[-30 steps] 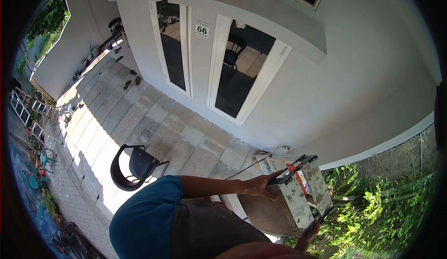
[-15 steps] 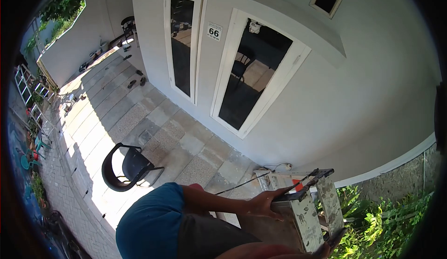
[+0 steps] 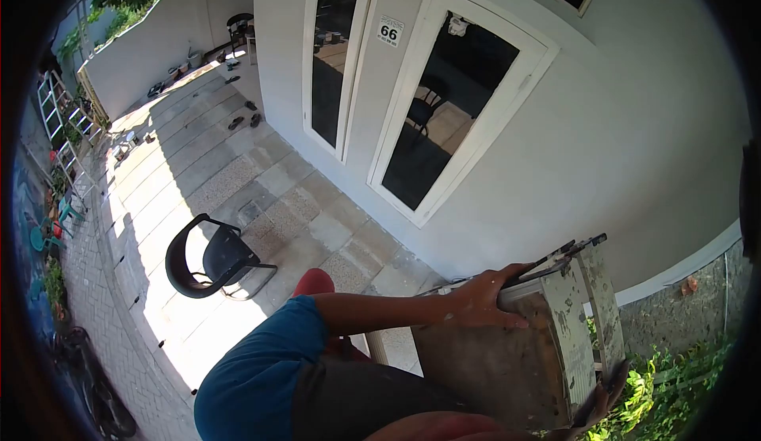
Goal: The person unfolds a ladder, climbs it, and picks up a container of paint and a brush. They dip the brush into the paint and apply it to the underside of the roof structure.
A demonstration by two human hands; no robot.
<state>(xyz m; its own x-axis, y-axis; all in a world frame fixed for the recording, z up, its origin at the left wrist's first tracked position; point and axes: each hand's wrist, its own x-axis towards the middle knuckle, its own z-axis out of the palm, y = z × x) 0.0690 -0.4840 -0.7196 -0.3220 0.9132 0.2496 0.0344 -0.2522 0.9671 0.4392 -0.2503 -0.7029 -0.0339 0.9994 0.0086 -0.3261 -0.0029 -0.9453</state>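
Observation:
My left hand (image 3: 485, 301) grips the upper edge of a paint-spattered stepladder (image 3: 567, 306), its thumb along the brown board-like face and its fingers over the rim. My right hand (image 3: 604, 400) is wrapped around the pale, paint-flaked side at the lower right, partly in shadow. The brown panel (image 3: 483, 354) faces me between the two hands. A dark bar (image 3: 587, 243) runs along the stepladder's far end. My left arm in a blue sleeve (image 3: 261, 354) crosses the lower middle of the view.
A black chair (image 3: 226, 255) stands on the tiled floor (image 3: 293, 219) to the left. Beyond the stepladder are a white wall (image 3: 587, 156) and a glazed door (image 3: 444, 108). Green plants (image 3: 674, 393) grow at the lower right. A metal ladder (image 3: 59, 116) leans far left.
Both hands and the stepladder have shifted up and to the right in view, and more of the brown panel shows. The whole view has shifted too. Both hands keep their hold.

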